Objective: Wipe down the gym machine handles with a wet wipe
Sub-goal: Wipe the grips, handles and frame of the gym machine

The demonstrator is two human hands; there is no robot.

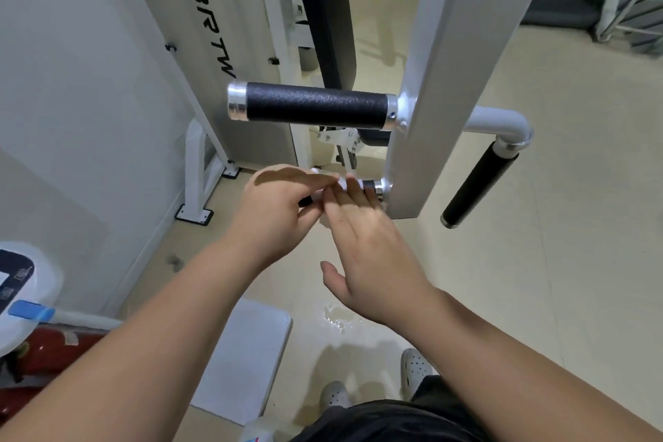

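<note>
The grey gym machine carries three black grips. The upper handle (315,110) sticks out to the left, bare. A slanted handle (477,187) hangs at the right. Both my hands largely cover the lower handle (369,185). My left hand (276,212) reaches over it from the left, with fingers above and thumb below, pinching a small white wet wipe (342,184) against the grip. My right hand (373,255) lies beside it, its straight fingers touching the handle near the wipe and its thumb spread wide. Most of the wipe is hidden.
The machine's grey upright post (448,82) stands just right of my hands. Behind are a lettered white cover (201,29) and a black pad (323,11). On the floor are a wet patch (337,319), a white board (247,352) and my shoes (416,366). A white device (25,298) sits at left.
</note>
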